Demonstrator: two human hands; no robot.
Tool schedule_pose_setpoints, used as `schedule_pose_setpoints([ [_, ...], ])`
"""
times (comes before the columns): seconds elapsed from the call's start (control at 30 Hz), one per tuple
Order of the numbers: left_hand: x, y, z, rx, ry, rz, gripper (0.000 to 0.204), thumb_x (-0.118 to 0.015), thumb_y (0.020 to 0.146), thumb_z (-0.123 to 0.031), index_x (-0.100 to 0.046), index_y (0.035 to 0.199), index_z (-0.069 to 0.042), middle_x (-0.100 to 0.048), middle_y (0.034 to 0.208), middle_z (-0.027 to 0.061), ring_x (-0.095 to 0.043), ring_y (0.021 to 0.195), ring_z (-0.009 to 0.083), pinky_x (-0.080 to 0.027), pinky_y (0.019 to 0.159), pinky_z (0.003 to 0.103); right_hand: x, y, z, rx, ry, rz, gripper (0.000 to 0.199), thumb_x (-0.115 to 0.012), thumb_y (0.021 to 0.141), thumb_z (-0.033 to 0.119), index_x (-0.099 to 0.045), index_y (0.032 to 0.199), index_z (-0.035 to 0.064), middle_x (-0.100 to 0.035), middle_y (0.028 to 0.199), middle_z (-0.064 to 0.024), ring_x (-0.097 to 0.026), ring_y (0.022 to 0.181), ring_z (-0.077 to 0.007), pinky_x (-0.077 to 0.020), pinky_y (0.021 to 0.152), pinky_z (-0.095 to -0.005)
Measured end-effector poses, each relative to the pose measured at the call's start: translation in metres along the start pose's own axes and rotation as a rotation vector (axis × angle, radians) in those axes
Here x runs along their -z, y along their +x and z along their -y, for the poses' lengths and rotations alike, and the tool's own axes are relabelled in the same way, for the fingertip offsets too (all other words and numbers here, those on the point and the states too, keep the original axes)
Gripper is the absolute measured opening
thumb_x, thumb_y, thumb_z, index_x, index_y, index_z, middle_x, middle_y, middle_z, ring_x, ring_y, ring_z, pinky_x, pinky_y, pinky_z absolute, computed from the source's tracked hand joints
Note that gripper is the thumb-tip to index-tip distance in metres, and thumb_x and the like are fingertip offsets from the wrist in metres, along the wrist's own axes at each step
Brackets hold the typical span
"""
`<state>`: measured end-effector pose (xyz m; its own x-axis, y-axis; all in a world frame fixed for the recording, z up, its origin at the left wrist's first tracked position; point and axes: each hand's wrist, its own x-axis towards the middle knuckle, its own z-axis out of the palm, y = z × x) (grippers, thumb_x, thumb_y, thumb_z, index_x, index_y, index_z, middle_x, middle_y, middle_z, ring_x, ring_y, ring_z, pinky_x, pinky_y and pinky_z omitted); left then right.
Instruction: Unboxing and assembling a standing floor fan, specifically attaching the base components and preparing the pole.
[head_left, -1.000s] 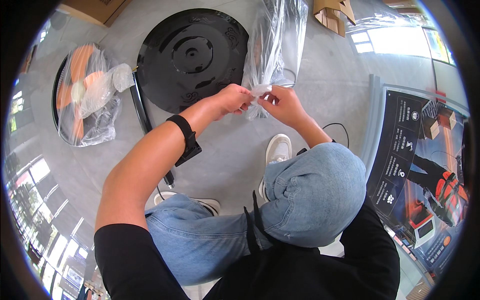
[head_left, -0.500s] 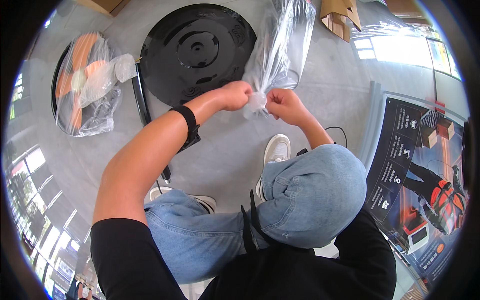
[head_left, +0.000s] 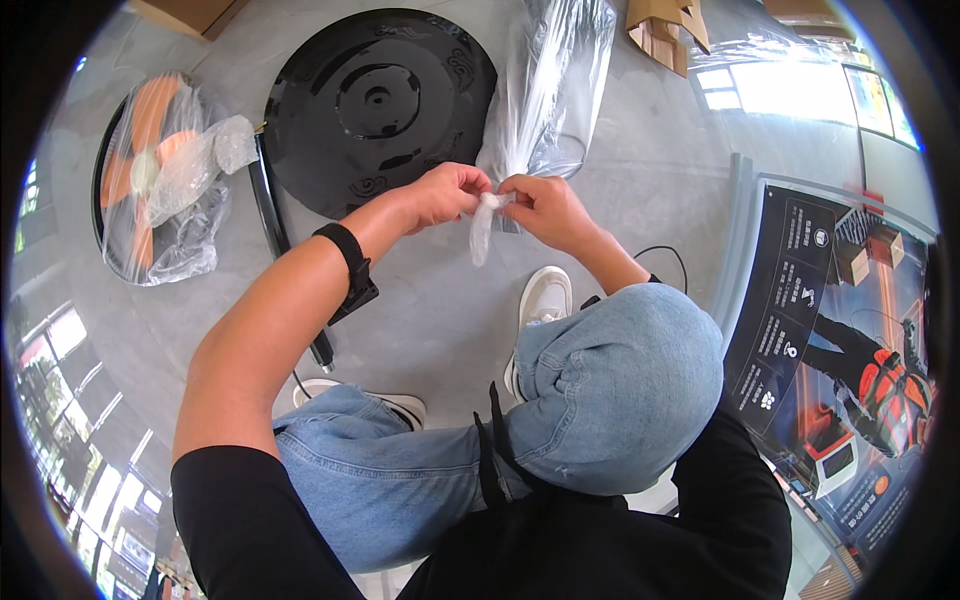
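Observation:
A large clear plastic bag (head_left: 552, 85) lies on the floor beyond my hands, its mouth gathered and twisted together. My left hand (head_left: 440, 198) pinches the gathered neck from the left. From the right, my right hand (head_left: 550, 208) pinches the same plastic between thumb and fingers. Between them shows a small whitish knot or twist (head_left: 490, 202), with a short tail hanging toward me. What the bag contains is hard to make out. Left of it, almost touching, sits a glossy black round fan base (head_left: 345, 150) with a raised ring at its middle.
At far left lies a fan head (head_left: 145, 175) with orange blades under clear plastic and bubble wrap (head_left: 200, 165). A black pole (head_left: 275, 215) runs beside the base toward my left foot. Cardboard (head_left: 660, 35) stands at the upper right. A printed display board (head_left: 830, 350) leans at right.
The plastic between my hands has gone from a rounded bunch to a narrow twist with a hanging tail. My fingers have drawn closer together. The whole view has shifted slightly.

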<state>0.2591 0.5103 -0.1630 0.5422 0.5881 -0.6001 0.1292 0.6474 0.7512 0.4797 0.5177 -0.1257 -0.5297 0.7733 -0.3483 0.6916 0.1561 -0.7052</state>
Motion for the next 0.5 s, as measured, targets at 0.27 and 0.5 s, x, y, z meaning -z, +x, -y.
schedule_pose_setpoints([
  [0.27, 0.011, 0.005, -0.001, -0.237, 0.369, 0.083, 0.009, -0.063, 0.085, -0.006, -0.061, 0.093, -0.005, -0.062, 0.085, -0.0024, -0.055, 0.077, 0.0097, -0.044, 0.072, 0.028, 0.010, 0.006, 0.000, -0.063, -0.071, -0.049, 0.018, -0.073, 0.082, 0.022, -0.072, 0.090, 0.0063, -0.068, 0.072, -0.0128, -0.066, 0.067, -0.0296, -0.0502, 0.063, -0.0398],
  [0.5, 0.010, -0.011, -0.008, -0.287, 0.533, -0.064, 0.023, -0.074, 0.084, -0.021, -0.061, 0.091, -0.003, -0.062, 0.082, 0.0029, -0.057, 0.073, 0.0119, -0.046, 0.067, 0.032, 0.015, 0.008, 0.014, -0.130, -0.127, -0.059, 0.019, -0.075, 0.079, 0.023, -0.071, 0.084, 0.0045, -0.068, 0.072, -0.0141, -0.066, 0.069, -0.0319, -0.0507, 0.064, -0.0408],
])
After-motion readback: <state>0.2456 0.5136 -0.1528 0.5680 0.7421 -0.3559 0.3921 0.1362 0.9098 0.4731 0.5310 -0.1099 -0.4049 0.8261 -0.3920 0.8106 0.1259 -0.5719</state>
